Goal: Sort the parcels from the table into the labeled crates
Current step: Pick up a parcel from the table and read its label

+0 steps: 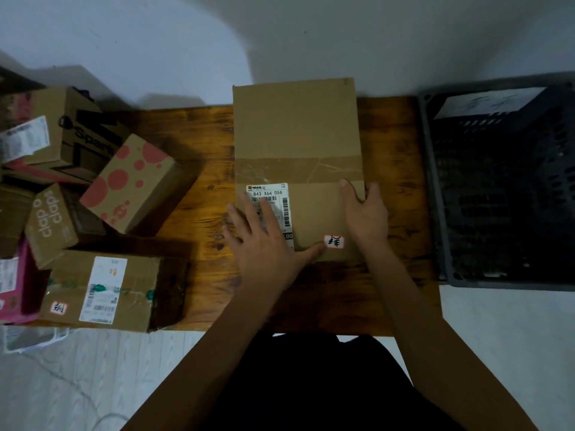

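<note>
- A flat cardboard parcel point(297, 157) lay mid-table point(199, 275), long axis running away from the person.
- The left hand point(264, 241) rested flat, fingers spread, over its white shipping label point(273, 200).
- The right hand point(364, 216) gripped the parcel's right edge, nearer the dark perforated plastic crate point(497, 188).
- Other boxes point(102, 287) sat well left.
</note>
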